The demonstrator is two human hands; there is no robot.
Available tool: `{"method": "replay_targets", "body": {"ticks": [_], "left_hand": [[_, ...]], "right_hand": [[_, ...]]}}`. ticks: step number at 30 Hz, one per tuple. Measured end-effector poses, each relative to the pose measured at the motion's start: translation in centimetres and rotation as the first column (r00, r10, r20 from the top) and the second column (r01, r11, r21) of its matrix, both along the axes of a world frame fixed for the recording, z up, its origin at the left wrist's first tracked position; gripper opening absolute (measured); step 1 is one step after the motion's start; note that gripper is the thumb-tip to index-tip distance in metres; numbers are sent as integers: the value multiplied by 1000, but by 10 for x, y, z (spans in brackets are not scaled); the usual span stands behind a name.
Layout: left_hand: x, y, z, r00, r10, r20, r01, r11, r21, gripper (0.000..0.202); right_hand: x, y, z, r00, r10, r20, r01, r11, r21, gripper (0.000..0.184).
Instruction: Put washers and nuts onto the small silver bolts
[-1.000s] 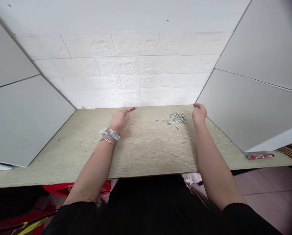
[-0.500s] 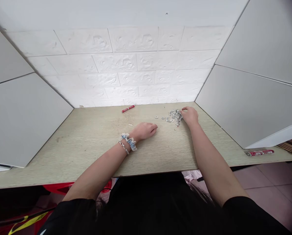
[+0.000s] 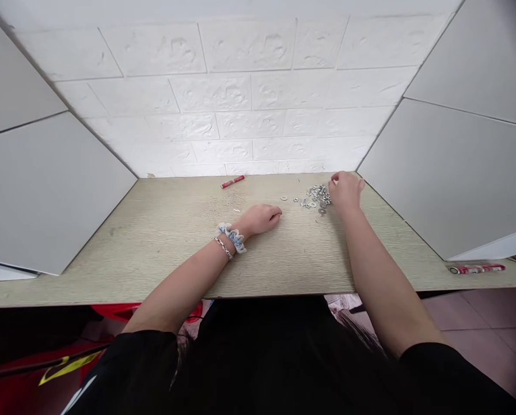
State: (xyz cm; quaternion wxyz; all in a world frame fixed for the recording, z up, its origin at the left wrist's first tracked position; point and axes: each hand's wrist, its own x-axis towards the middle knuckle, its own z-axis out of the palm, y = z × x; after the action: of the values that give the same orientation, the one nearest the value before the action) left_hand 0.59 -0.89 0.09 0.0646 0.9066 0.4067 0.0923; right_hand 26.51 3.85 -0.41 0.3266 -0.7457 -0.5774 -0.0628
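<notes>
A heap of small metal bolts, nuts and washers (image 3: 316, 195) lies towards the back right of the wooden tabletop (image 3: 184, 271). At the heap's right edge is my right hand (image 3: 346, 191), its thumb and forefinger curled close together; anything between them is hidden. My left hand (image 3: 261, 219) rests on the wood to the left of and nearer than the heap, fingers folded in, and I cannot make out what they hold. A loose washer (image 3: 284, 198) and a nut (image 3: 296, 200) lie just left of the heap. A flat washer (image 3: 322, 211) lies at its near side.
One red tube-shaped object (image 3: 232, 182) lies near the white brick-pattern wall (image 3: 232, 92). Another red tube (image 3: 478, 269) sits by the front right edge. Grey panels (image 3: 59, 190) flank the tabletop on both sides. Brown crumbs (image 3: 228, 202) are scattered left of centre.
The view has shifted a little, so everything sits slightly higher and further right. My right hand has turned slightly beside the heap, with its little finger sticking out. My left hand stays closed on the tabletop.
</notes>
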Motion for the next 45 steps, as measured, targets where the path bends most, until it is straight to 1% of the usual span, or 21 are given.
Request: {"method": "replay_targets", "body": {"ticks": [1,3,5,6,8,9,10,12,14,16,18,20,23,26,28,31,33,35,37,40,45], "left_hand": [[0,1,-1,1000,18,19,-18,1000,-3,34],[-1,3,-3,995,61,79,-61,998,3,34],[-2,6,-4,979,117,167,-118,993,-5,34],[-3,8,-5,965,148,216,-147,989,-22,36],[-5,11,-5,930,198,309,-181,980,-83,46],[-6,12,-5,915,209,346,-180,977,-112,47],[-7,13,-4,904,207,373,-170,977,-130,44],[-8,14,-4,899,188,397,-143,980,-139,34],[-8,14,-3,906,172,386,-128,982,-137,28],[-8,13,-3,911,172,374,-126,981,-146,27],[-8,13,-3,905,184,385,-130,978,-163,27],[-9,14,-3,889,200,412,-134,974,-185,26],[-10,16,-5,883,214,419,-140,970,-200,27],[-10,18,-6,887,235,398,-169,966,-195,27],[-10,18,-6,883,259,392,-193,961,-201,27],[-9,18,-5,869,296,397,-224,950,-219,27],[-9,18,-4,851,319,418,-232,941,-245,26],[-8,19,-5,829,334,449,-222,933,-284,25],[-9,20,-6,793,362,490,-211,918,-337,23],[-10,23,-7,710,429,559,-179,877,-446,20],[-14,25,-2,568,542,620,-90,789,-608,17]], "right_hand": [[-6,-4,7,999,28,-15,-28,999,40,17],[-25,-13,19,986,142,-89,-130,983,127,18],[-50,-24,26,930,291,-227,-258,952,162,17],[-63,-29,27,879,351,-324,-317,936,154,16],[-88,-38,24,742,456,-492,-463,879,115,17],[-98,-40,21,675,502,-541,-521,843,133,18],[-105,-42,16,609,540,-581,-562,811,165,19],[-114,-43,7,504,572,-647,-606,768,207,20],[-117,-41,-1,443,575,-688,-625,748,222,21],[-115,-39,-5,418,570,-708,-635,740,221,21],[-113,-38,-7,434,571,-697,-644,738,204,20],[-110,-39,-7,505,581,-638,-652,741,159,16],[-108,-40,-6,665,625,-408,-667,743,52,12],[-107,-37,-7,748,651,-132,-661,749,-52,20],[-106,-34,-9,796,606,1,-602,791,-108,27],[-104,-32,-14,859,492,141,-463,864,-199,33],[-103,-32,-16,874,445,193,-392,883,-260,34],[-103,-33,-17,870,438,225,-366,881,-301,34],[-103,-34,-17,851,466,244,-382,866,-322,34],[-105,-35,-15,812,525,254,-440,837,-324,32],[-106,-34,-17,825,517,229,-456,848,-271,28]]}}
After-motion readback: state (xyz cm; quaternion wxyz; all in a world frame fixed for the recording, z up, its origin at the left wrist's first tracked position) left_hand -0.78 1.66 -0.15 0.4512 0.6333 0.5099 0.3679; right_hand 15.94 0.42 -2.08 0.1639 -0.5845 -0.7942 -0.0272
